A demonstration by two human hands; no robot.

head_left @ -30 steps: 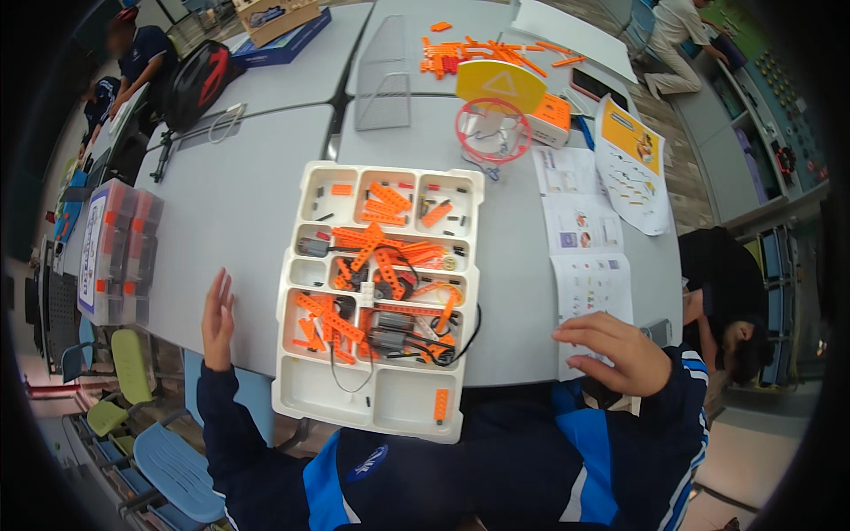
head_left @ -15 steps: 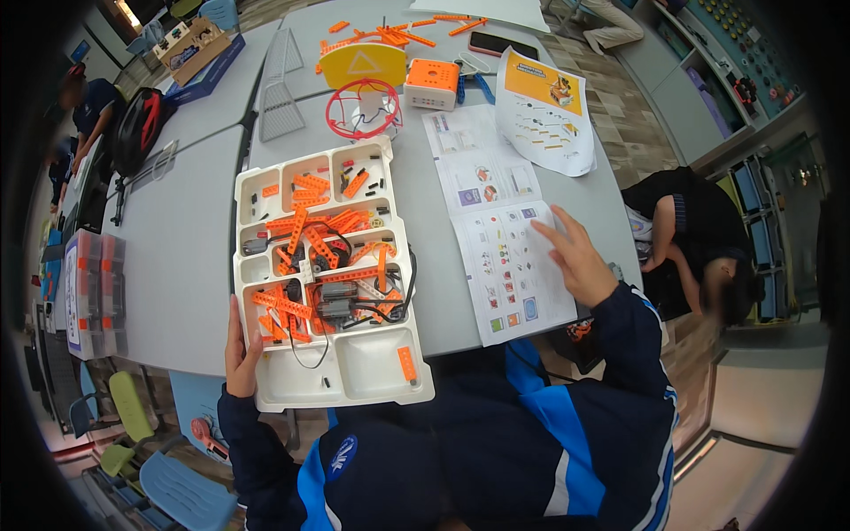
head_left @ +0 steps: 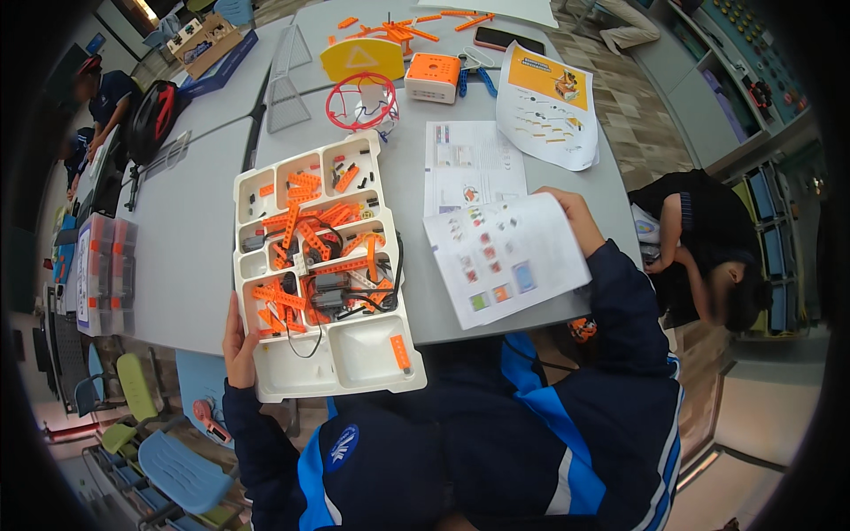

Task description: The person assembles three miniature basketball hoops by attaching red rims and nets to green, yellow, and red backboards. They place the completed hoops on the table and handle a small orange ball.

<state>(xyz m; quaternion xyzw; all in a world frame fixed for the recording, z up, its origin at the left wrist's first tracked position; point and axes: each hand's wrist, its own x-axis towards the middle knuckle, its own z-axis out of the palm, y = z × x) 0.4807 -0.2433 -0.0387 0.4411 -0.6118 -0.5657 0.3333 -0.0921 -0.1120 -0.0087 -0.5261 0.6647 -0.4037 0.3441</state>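
My left hand [head_left: 237, 341] lay against the near left edge of the tray [head_left: 367, 372], fingers curled along its rim more than clamped on it. My right hand [head_left: 577, 215] held the far corner of the sheet [head_left: 506, 258], fingers pinched on the paper, its near part lifted off the table [head_left: 190, 239] and hanging past the front edge toward my lap.

The tray sat with its near end over the table's edge, above my chest. I judged that the main risk: a push from my left hand, or a tug of my sleeve, could tip it, and the orange parts [head_left: 305, 232] and the black wires [head_left: 390, 270] would spill to the floor. The loose orange piece [head_left: 400, 351] in the near compartment would go first.

The sheet was held by one corner only; it could crease or slip. Swinging it left, it could sweep across the tray and drag small parts out.
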